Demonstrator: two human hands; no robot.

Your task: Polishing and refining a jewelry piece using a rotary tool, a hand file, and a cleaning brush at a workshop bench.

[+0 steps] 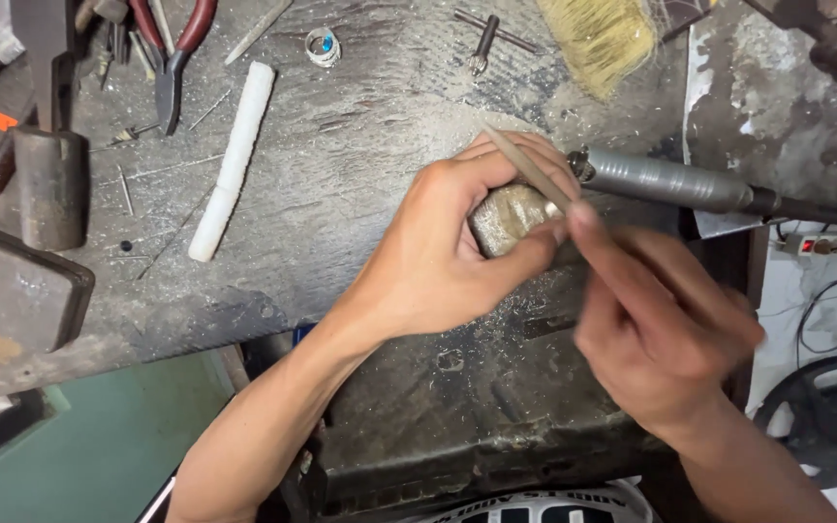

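While the left hand (438,247) grips a dusty rounded lump (508,215), right hand (656,334) pinching a thin file (527,167).

2 hands (438,252), 1 slim file (525,167), 1 grey rotary handpiece (670,182), 1 white stick (234,160), 1 brush (598,37), 1 pliers (174,58).

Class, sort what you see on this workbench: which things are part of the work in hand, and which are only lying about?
In use:
left hand, gripping a dusty rounded metal lump
right hand, holding a thin tapered metal file against the lump

Lying about:
white cylindrical stick
red-handled pliers
straw-coloured bristle brush
grey ribbed rotary handpiece
dark metal hammer head
small silver ring
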